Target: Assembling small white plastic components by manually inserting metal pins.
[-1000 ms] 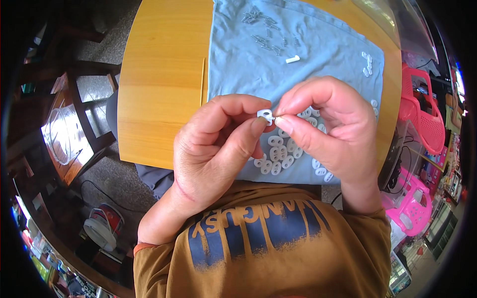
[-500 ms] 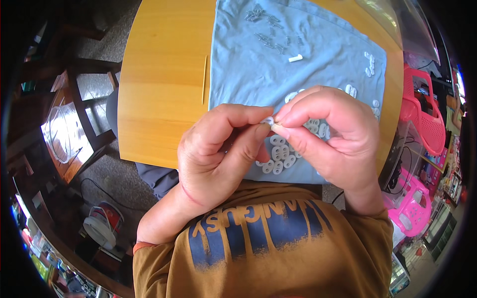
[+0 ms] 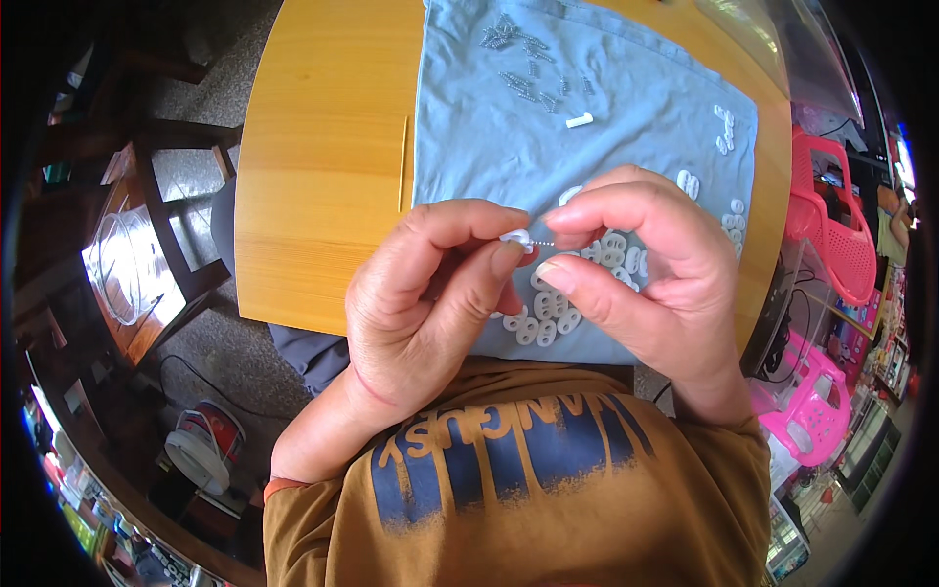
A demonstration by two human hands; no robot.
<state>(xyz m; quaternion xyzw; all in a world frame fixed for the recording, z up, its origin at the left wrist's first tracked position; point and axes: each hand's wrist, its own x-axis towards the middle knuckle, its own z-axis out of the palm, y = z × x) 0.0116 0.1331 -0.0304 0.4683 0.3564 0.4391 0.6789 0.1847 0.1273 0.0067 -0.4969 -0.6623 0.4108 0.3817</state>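
Bare hands, brown T-shirt with a worn print

The left hand [image 3: 421, 313] and right hand [image 3: 646, 269] are bare, without rings or gloves. At the lower centre of the frame is an ochre-brown T-shirt [image 3: 509, 509], short-sleeved, carrying a faded dark-blue printed block with lettering in the shirt's own colour.

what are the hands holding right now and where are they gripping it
The left hand pinches a small white plastic piece between thumb and forefinger tips. The right hand meets it, seemingly pinching a thin metal pin by its end.

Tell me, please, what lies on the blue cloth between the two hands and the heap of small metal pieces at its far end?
In the head view, one white plastic piece lies on the blue cloth there.
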